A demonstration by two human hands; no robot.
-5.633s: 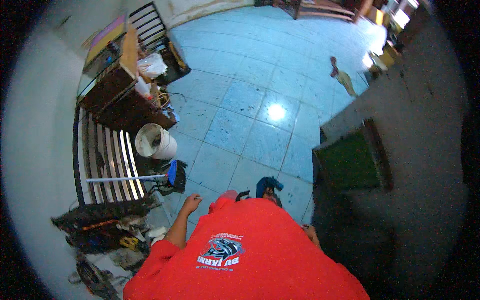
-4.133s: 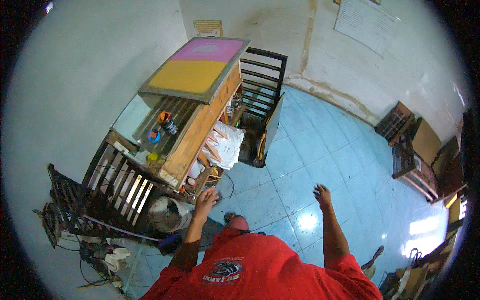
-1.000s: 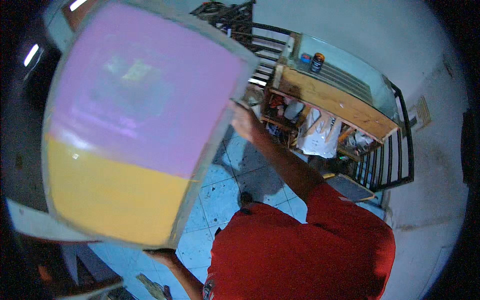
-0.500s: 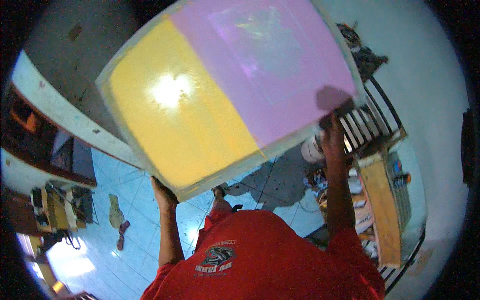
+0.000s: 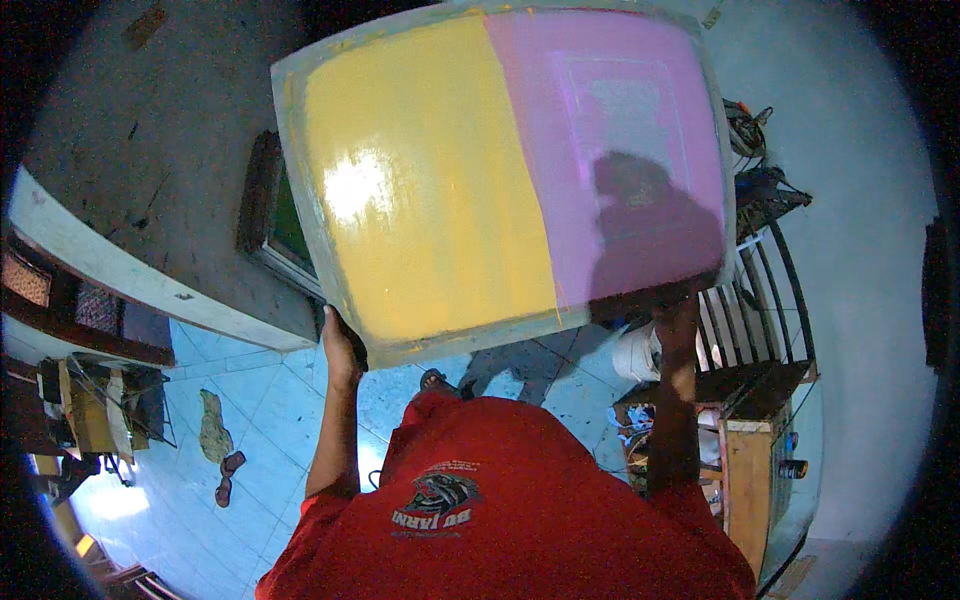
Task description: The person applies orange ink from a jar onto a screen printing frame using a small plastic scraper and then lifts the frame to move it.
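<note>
In front of me I hold up a large rectangular panel (image 5: 430, 210), its face painted yellow on the left and purple on the right, with a bare greyish border. A bright glare sits on the yellow part, and a dark shadow falls over the lower purple part. My left hand (image 5: 345, 350) grips the panel's lower left corner, the thumb along its edge and the other fingers hidden. At the lower right edge my right hand (image 5: 676, 315) holds the panel in shadow; its fingers hardly show.
A wooden shelf unit (image 5: 750, 470) with assorted items stands at right, near a white bucket (image 5: 635, 355) and a slatted rack (image 5: 750, 310). Sandals (image 5: 228, 480) and a crumpled cloth (image 5: 213, 428) lie on the blue tiled floor (image 5: 280, 400). A low wall (image 5: 170, 270) curves along the left.
The panel has turned clockwise to sit more level and shifted down and to the right. The shadow on its purple part has grown. Both hands keep their grip.
</note>
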